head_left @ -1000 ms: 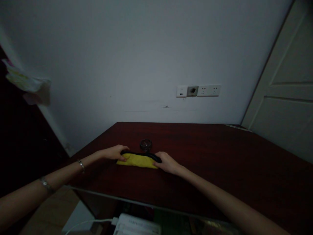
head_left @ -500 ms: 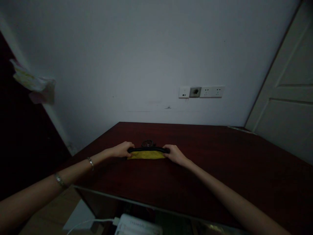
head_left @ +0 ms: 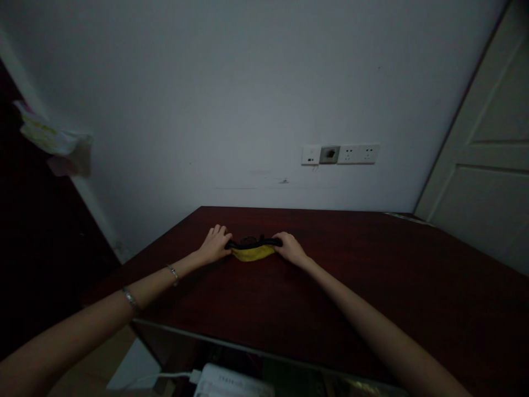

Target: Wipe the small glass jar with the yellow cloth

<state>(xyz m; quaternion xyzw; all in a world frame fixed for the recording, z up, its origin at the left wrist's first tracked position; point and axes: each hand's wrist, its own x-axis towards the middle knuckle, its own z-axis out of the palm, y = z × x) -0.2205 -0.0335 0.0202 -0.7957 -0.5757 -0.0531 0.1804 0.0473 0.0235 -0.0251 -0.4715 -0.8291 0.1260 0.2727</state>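
A yellow cloth (head_left: pixel 253 253) with a black edge lies bunched on the dark red table (head_left: pixel 372 275). My left hand (head_left: pixel 215 244) grips its left end, thumb and forefinger pinched on the black edge, the other fingers lifted. My right hand (head_left: pixel 289 247) is closed on its right end. A small round dark object (head_left: pixel 248 240) sits just behind the cloth, mostly hidden by it.
A white wall with a row of sockets (head_left: pixel 339 154) rises behind the table. A white door (head_left: pixel 487 154) stands at the right. A crumpled pale bag (head_left: pixel 53 143) hangs at the left. A white device with a cable (head_left: pixel 231 386) lies below the table's near edge.
Both hands have pushed the cloth away from me toward the wall. The cloth has narrowed and bunched, and now reaches the small round object.
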